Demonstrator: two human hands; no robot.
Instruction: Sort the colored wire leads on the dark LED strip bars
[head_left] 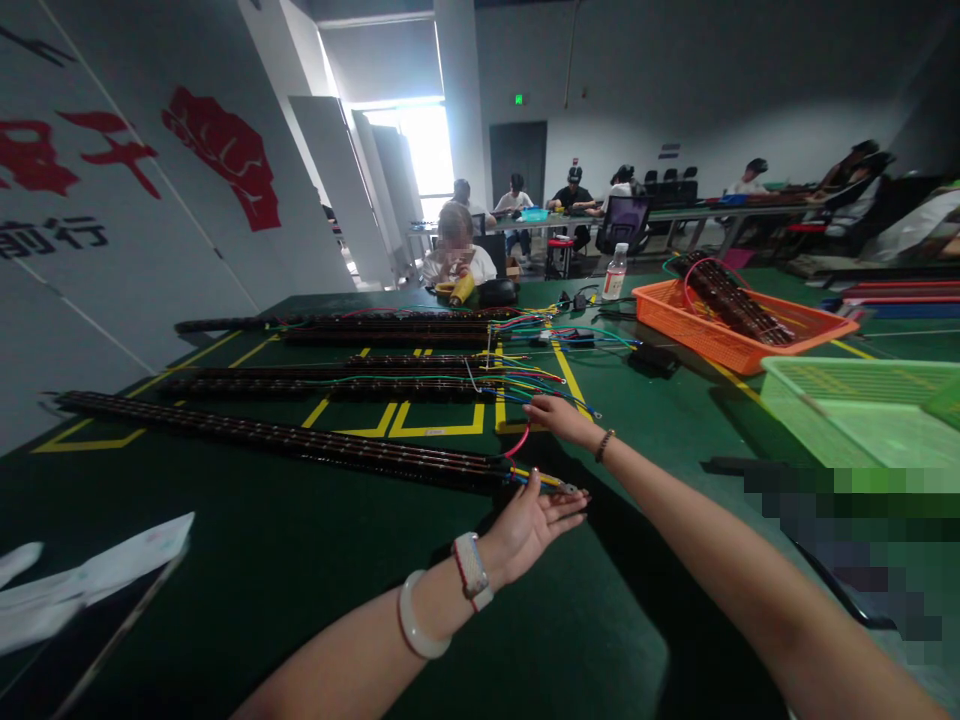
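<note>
A long dark wire-harness bundle [300,440] lies slantwise across the green table, with colored leads coming out of its right end. My right hand [559,418] is closed in a pinch on the red wire [523,440], which curves up from that end. Below it, my left hand [529,525] is palm up with its fingers stretched out. The yellow and blue leads [551,482], tipped with metal lugs, run past my left thumb and over the fingers; that hand is not wrapped round them.
More dark bundles [330,385] with loose colored leads lie behind, among yellow tape lines. An orange basket [675,318] holding a bundle and a green basket [825,400] stand at right. A bottle [615,272] is at the far edge. A person sits opposite, others farther back.
</note>
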